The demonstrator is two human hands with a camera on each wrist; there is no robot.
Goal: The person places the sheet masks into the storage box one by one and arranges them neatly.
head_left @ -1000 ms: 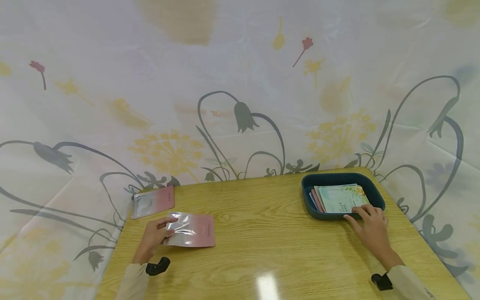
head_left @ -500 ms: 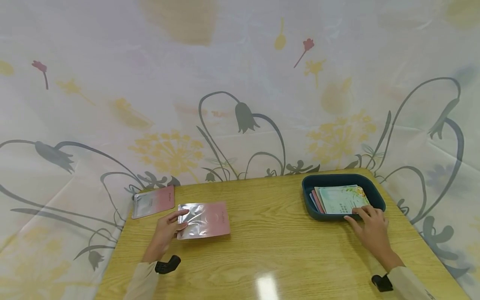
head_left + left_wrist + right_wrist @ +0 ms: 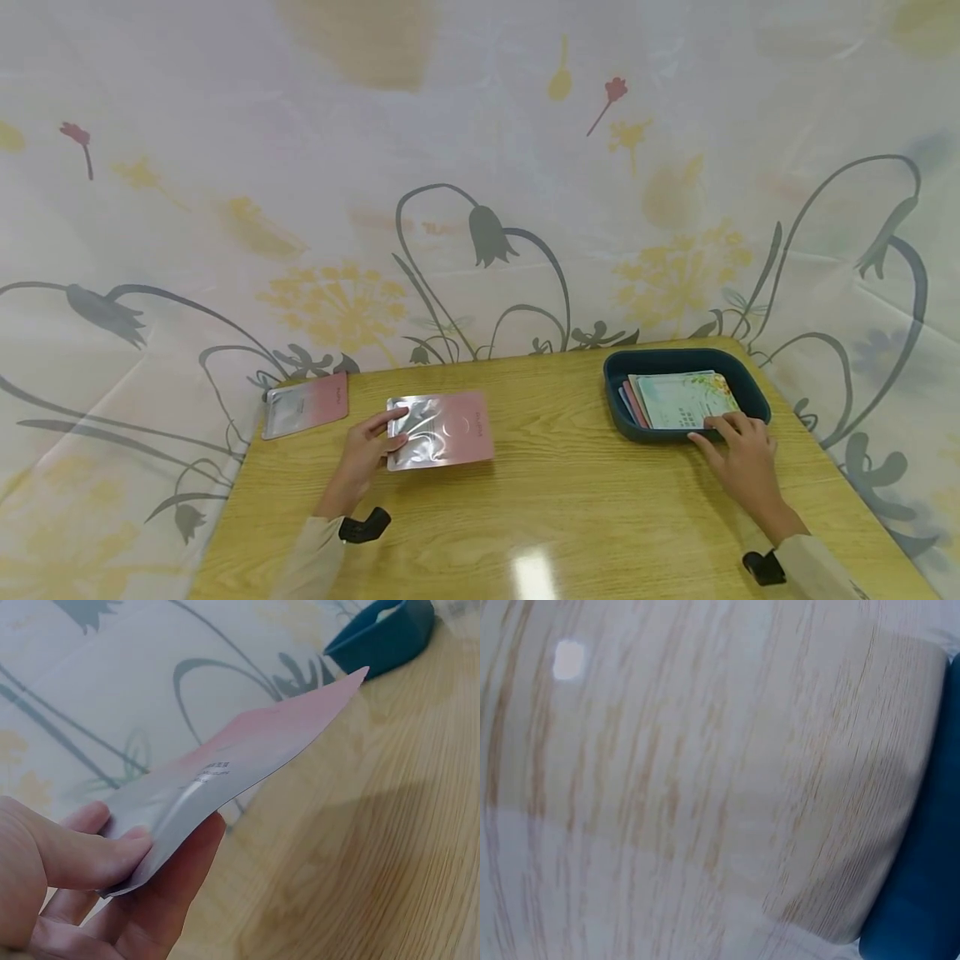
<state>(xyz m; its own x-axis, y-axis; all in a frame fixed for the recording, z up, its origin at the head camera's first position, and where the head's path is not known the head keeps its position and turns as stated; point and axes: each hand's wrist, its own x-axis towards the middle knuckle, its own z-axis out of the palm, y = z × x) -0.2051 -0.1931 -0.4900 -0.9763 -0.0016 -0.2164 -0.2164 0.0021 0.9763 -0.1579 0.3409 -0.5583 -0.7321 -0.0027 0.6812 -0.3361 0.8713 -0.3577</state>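
My left hand (image 3: pixel 365 458) pinches a pink and silver foil sachet (image 3: pixel 450 429) by its silver end. In the left wrist view the thumb lies on top of the sachet (image 3: pixel 247 750) with fingers underneath, and it is held up off the table. My right hand (image 3: pixel 742 458) grips the near rim of a dark blue plastic basin (image 3: pixel 622 429), fingers curled over the edge, thumb outside. Inside lie several overlapping flat packets, a pale green floral one (image 3: pixel 678 400) on top. The right wrist view shows the basin's wall (image 3: pixel 915 892) but not the hand.
Another pink and silver sachet (image 3: pixel 309 406) lies flat at the back left of the wooden table (image 3: pixel 540 492). A floral-printed cloth (image 3: pixel 480 275) hangs right behind the table's back edge.
My left hand has carried the sachet rightward and slightly toward the back. The right hand and the basin have stayed in place.
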